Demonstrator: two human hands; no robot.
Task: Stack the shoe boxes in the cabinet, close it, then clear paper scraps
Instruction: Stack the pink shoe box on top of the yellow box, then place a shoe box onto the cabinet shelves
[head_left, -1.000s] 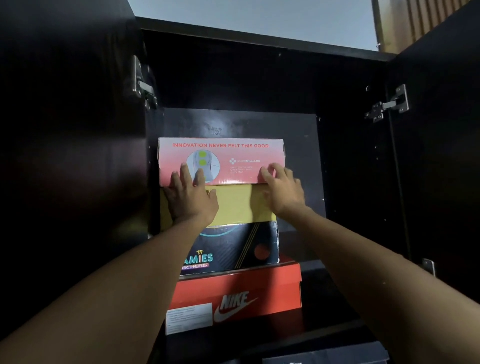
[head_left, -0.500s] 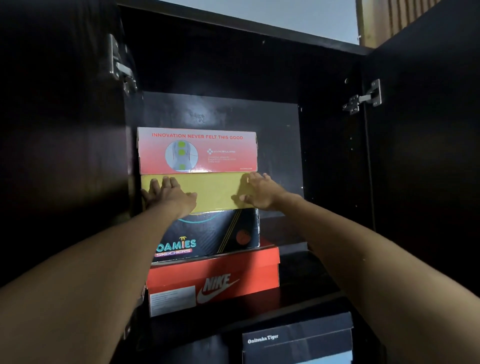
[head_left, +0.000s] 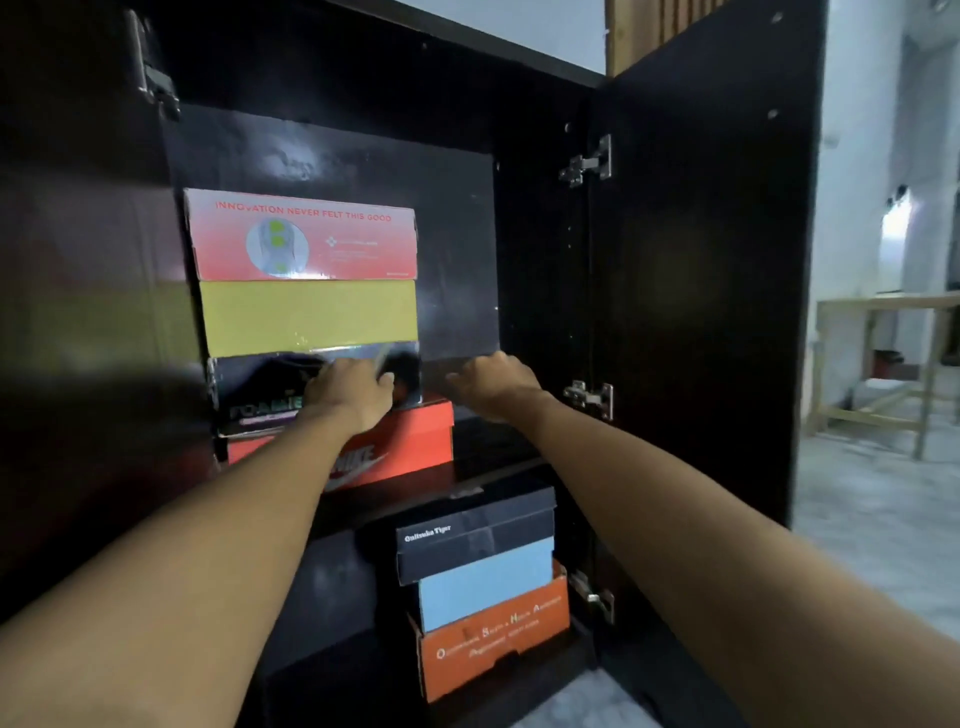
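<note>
On the upper shelf of the dark cabinet (head_left: 363, 130) stands a stack of shoe boxes: a pink-red box (head_left: 306, 236) on top, a yellow box (head_left: 309, 317) under it, a black Foamies box (head_left: 254, 389), then an orange Nike box (head_left: 415, 441) at the bottom. My left hand (head_left: 350, 389) is in front of the black box with relaxed fingers, holding nothing. My right hand (head_left: 493, 384) hovers to the right of the stack, fingers loosely curled, empty. Whether either hand touches a box is blurred.
Both cabinet doors stand open; the right door (head_left: 701, 260) swings out beside my right arm. On the lower shelf sit a black Onitsuka Tiger box (head_left: 472, 540), a light blue box (head_left: 483, 587) and an orange box (head_left: 493, 644). A wooden table frame (head_left: 883, 364) stands on the tiled floor at right.
Both hands have dropped from the pink and yellow boxes to the level of the black box and drifted right. The view has swung right and down, revealing the lower shelf's boxes.
</note>
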